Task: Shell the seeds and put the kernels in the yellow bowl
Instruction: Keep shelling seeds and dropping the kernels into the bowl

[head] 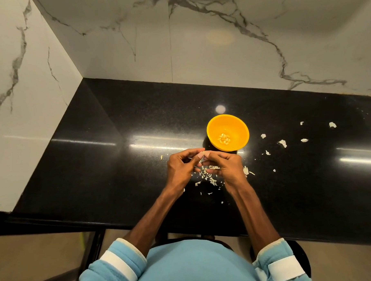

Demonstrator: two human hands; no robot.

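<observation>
A yellow bowl [235, 125] stands on the black counter [117, 164] with several pale kernels [224, 138] at its bottom. Just in front of it, my left hand [181, 168] and my right hand [224, 164] meet thumb to thumb, fingers curled. They pinch something small between the fingertips; the seed itself is hidden by the thumbs. A pile of pale seeds and shell bits [209, 176] lies on the counter under and between my hands.
Larger white shell scraps [283, 143] are scattered on the counter right of the bowl. Marble walls close the counter at the back and left. The counter's front edge runs just beyond my forearms.
</observation>
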